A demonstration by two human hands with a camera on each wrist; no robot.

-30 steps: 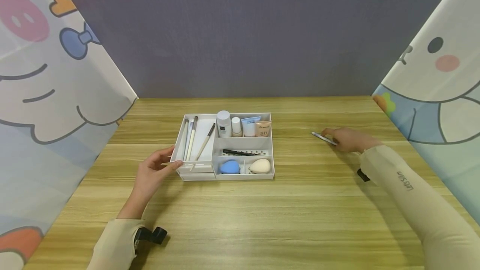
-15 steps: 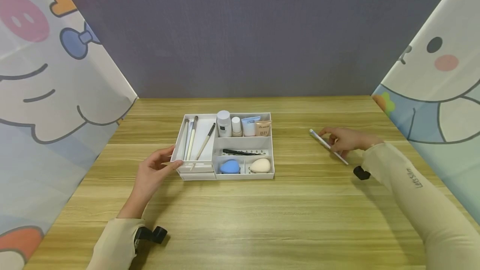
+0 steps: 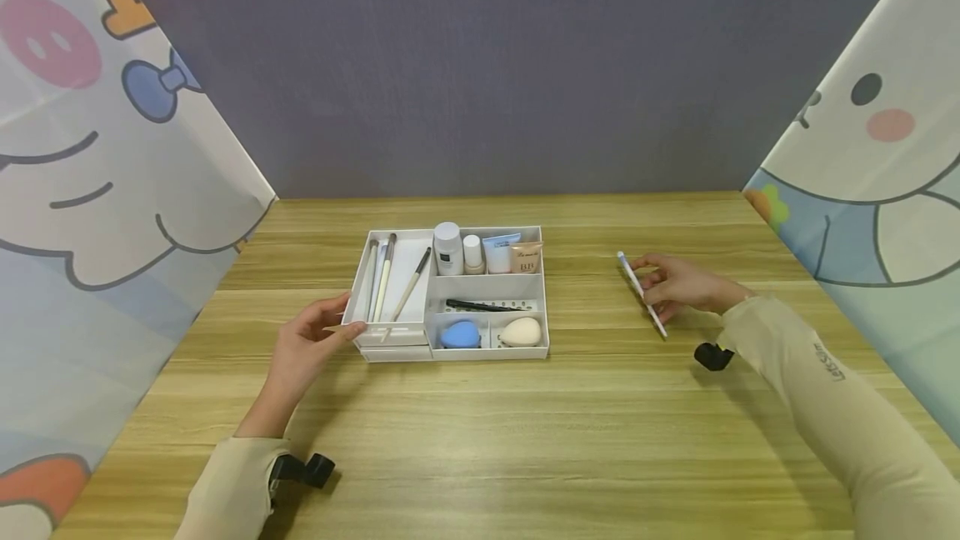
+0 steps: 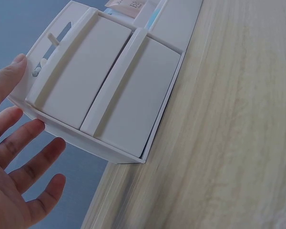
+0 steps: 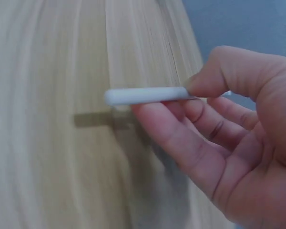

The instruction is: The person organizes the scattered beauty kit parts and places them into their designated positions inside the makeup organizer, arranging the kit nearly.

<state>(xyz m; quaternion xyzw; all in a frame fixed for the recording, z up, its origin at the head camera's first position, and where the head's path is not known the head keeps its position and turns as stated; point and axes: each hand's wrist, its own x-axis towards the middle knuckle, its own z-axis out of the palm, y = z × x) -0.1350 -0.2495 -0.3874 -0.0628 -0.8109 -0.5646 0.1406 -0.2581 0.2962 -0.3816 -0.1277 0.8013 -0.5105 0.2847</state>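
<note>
My right hand pinches a slim white pen-shaped stick between thumb and fingers, over the right side of the table. In the right wrist view the stick has a thick rounded white end; its thinner part is mostly hidden by the fingers. My left hand touches the near left corner of a white makeup organizer, thumb at the front, other fingers loosely extended along the side. Several makeup brushes lie in the organizer's left compartment; one brush leans with its handle over the front edge.
Behind the brushes' neighbouring divider stand a white bottle, a small capped bottle, a blue-white tube and a BB cream tube. A black pencil, a blue sponge and a cream sponge lie nearer.
My right hand has picked the white stick up off the table and turned it, so its near end has swung left and toward me. The left hand and organizer have stayed put.
</note>
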